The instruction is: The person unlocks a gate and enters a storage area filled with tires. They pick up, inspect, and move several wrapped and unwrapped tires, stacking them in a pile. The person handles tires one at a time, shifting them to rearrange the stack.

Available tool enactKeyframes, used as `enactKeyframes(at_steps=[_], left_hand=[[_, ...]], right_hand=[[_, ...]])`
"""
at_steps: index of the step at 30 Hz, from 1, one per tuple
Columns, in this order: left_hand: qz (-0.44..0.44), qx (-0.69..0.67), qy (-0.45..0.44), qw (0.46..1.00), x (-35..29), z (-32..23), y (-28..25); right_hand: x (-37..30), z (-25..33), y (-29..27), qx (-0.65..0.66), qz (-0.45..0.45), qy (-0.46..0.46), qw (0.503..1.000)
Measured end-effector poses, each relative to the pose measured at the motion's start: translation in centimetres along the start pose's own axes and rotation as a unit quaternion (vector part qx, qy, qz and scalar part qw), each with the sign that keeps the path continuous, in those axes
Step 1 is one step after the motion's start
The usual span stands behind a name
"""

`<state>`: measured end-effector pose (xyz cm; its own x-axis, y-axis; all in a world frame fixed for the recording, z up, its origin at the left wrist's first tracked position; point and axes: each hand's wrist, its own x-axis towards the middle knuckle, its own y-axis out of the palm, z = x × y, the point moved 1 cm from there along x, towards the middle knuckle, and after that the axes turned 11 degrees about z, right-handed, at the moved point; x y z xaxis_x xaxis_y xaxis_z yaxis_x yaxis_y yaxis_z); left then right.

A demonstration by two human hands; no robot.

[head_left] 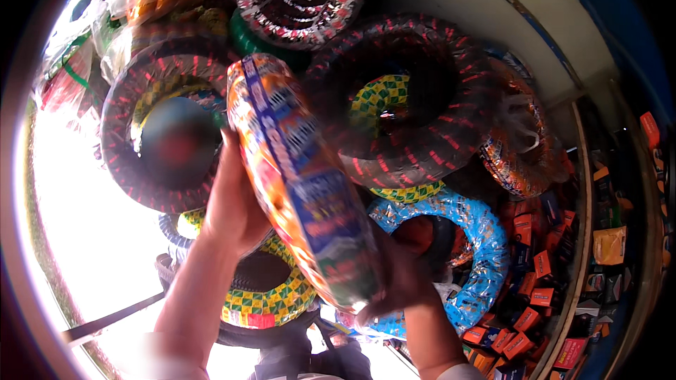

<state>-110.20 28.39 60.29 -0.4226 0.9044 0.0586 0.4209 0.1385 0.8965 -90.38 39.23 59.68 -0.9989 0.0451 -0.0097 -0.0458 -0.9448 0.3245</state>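
A wrapped tyre (pixel 285 144) in orange, blue and white printed film stands tilted on edge in front of me, between my two hands. My left hand (pixel 236 204) is closed on its left side, the thumb up along the wrapping. Low on the right side, near the tyre's lower end, my right hand (pixel 403 278) grips it, in shadow. Behind it lies a large dark tyre (pixel 451 148) in wrapping with red marks. A blue wrapped tyre (pixel 486 239) lies just beyond my right hand. Below my left hand is a green-and-yellow checked wrapped tyre (pixel 271 302).
A dark tyre with red marks (pixel 123 148) is at left, and a silver-and-red wrapped tyre (pixel 257 24) at the back. Another orange wrapped tyre (pixel 524 162) rests against the right wall. Many small orange and dark boxes (pixel 517 345) fill the lower right, beside shelving (pixel 574 274).
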Motion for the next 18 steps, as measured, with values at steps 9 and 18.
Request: enactKeyframes(at_steps=[9,18], left_hand=[[0.316,0.455,-0.188,0.811,3.7,8.9,11.8],[0.299,0.354,0.241,0.853,3.8,3.6,10.5]], right_hand=[[-11.2,2.1,1.1,-0.214,-0.382,-0.188,0.879],[-16.2,4.3,-11.4,-0.116,-0.500,-0.434,0.740]])
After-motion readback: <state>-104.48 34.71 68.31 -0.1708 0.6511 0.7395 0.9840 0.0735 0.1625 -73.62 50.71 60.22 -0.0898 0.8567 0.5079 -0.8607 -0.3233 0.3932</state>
